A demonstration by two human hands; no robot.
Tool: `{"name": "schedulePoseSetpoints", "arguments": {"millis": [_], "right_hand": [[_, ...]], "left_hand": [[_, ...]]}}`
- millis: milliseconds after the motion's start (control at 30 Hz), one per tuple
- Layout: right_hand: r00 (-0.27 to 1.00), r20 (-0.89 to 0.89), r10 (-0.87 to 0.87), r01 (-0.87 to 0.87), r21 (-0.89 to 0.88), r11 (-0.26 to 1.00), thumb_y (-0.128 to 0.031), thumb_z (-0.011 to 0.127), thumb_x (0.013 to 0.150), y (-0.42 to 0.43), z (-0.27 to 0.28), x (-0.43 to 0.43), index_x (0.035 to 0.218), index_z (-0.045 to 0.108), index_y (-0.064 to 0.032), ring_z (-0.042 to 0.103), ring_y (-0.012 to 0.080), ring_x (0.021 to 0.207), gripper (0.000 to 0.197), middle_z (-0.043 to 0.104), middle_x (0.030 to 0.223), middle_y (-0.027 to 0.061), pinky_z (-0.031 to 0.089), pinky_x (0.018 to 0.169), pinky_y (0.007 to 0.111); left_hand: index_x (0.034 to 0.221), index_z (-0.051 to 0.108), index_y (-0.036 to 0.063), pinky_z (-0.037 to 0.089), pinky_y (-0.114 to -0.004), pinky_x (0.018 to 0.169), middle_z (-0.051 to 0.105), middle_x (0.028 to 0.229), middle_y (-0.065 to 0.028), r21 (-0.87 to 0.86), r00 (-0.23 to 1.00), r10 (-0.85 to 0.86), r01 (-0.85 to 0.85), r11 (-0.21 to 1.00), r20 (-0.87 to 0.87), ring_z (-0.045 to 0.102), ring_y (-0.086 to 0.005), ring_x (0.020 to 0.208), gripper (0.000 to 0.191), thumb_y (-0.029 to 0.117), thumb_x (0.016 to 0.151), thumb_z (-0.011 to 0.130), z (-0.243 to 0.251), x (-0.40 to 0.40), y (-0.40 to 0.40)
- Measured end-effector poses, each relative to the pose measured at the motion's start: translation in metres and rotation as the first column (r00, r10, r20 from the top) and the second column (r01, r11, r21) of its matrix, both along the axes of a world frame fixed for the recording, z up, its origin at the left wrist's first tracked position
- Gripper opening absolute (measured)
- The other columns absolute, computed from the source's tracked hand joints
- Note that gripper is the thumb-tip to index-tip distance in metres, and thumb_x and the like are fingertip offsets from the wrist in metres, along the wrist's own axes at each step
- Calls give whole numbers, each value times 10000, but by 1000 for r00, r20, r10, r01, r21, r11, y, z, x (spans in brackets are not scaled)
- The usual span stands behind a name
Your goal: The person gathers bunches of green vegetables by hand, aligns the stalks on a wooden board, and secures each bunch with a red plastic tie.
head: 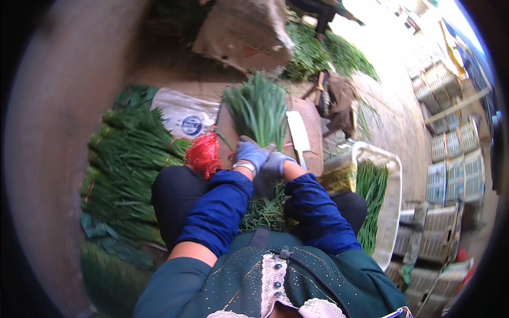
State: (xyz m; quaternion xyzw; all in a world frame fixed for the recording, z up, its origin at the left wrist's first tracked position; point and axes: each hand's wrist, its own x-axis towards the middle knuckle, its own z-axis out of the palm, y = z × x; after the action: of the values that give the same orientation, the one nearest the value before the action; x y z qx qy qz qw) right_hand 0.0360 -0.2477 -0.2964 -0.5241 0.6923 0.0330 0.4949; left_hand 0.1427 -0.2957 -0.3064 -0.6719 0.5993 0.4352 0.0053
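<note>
My gloved left hand (251,152) and gloved right hand (275,162) meet at the base of a loose bunch of green garlic chives (258,109). Both hands close around its lower end, and the leaves fan out away from me over a brown board (312,131). Just right of the bunch, a broad-bladed cleaver (298,133) lies on the board with its handle towards me. A tuft of red plastic ties (203,154) sits near my left knee. Cut green scraps (262,214) lie below my hands, between my legs.
Tied chive bundles (127,179) are piled at left beside a white woven sack (183,111). At right stands a white plastic crate (391,206) holding chives. A stool draped with brown cloth (340,99) is beyond. Stacked crates (455,171) line the far right; another person (322,16) is ahead.
</note>
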Motion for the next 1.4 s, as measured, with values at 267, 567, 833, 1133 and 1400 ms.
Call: {"name": "schedulePoseSetpoints", "arguments": {"millis": [267, 567, 833, 1133, 1400], "right_hand": [[925, 118, -362, 378, -169, 910, -281, 595, 810, 31, -1, -61, 1161, 640, 41, 672, 379, 995, 479, 684, 1035, 272, 536, 876, 418], [905, 31, -425, 417, -270, 868, -140, 561, 831, 23, -50, -20, 1067, 679, -22, 630, 400, 1069, 289, 656, 1098, 270, 512, 906, 463], [919, 77, -388, 389, -353, 851, -123, 563, 851, 26, -61, -23, 1101, 645, -11, 629, 406, 1053, 287, 659, 1080, 259, 522, 863, 465], [956, -259, 139, -139, 21, 990, -179, 677, 836, 52, -37, -58, 1139, 699, -61, 673, 326, 1044, 326, 688, 1165, 155, 546, 842, 439], [890, -339, -305, 138, -439, 888, -165, 561, 856, 45, -23, -74, 1050, 687, -72, 644, 376, 1032, 250, 664, 1115, 203, 512, 896, 471]], "left_hand": [[1529, 68, -35, 227, -578, 1156, 244, 1544, -296, -2, 990, -9, 10, 1000, 141, 297, -474, 1406, 1229, 632, 733, 725, -5, -18, -1], [1445, 182, -173, 342, -406, 1125, 408, 1412, -370, -142, 994, 60, -73, 987, -95, 434, -421, 1335, 1295, 601, 629, 822, -32, -17, -10], [1508, 55, -91, 350, -434, 1129, 308, 1467, -378, -133, 980, -19, 46, 990, 200, 397, -462, 1345, 1332, 571, 646, 826, 13, -41, 10], [1520, 33, -64, 312, -487, 1140, 290, 1486, -356, -170, 964, -38, 85, 982, 262, 378, -463, 1355, 1286, 560, 690, 790, 9, -43, 14], [1530, 24, -22, 387, -493, 1090, 335, 1462, -318, -205, 980, -6, 48, 978, 200, 437, -433, 1312, 1270, 491, 691, 828, 13, -34, 17]]}}
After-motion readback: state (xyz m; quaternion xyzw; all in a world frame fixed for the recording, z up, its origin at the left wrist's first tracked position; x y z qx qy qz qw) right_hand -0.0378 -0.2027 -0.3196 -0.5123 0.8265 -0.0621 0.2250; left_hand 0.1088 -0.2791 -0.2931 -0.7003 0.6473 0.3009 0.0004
